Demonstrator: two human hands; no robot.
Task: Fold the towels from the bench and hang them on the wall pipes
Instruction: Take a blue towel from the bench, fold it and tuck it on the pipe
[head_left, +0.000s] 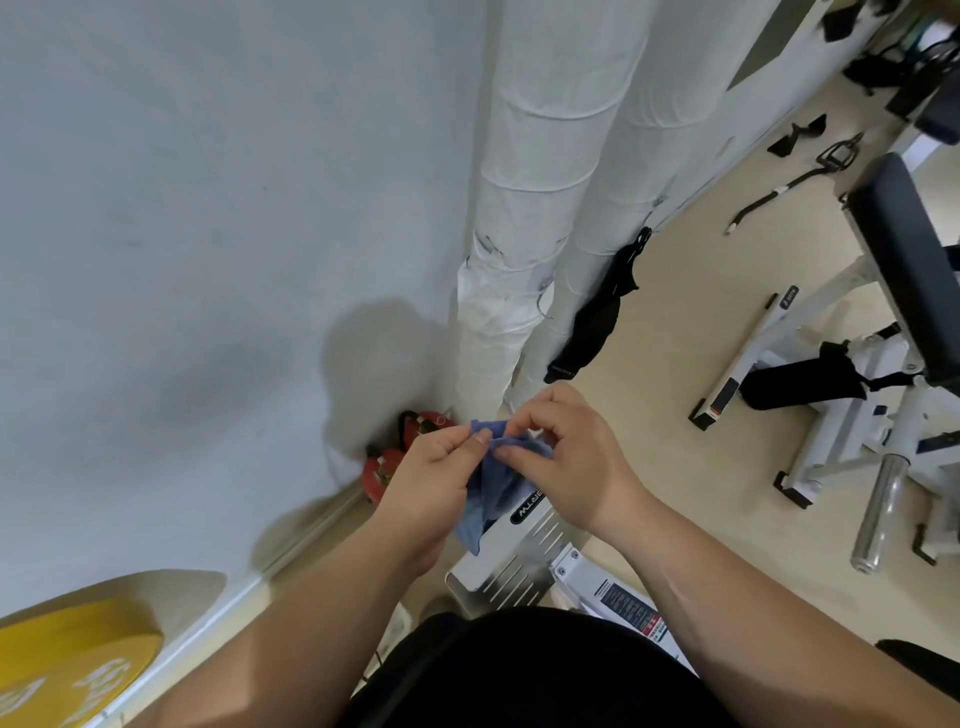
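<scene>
Beige floor (675, 374) filling the right half of the frame, red objects (395, 457) in the wall corner at centre, black bag (597, 322) slumped just above centre, black bar handle (779, 192) upper right, white machine frame (831, 441) standing at right, slotted metal plate (519, 561) lower centre

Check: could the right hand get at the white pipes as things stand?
Probably yes: the pipes stand ahead with nothing between, though the right hand and left hand both pinch the towel.
</scene>
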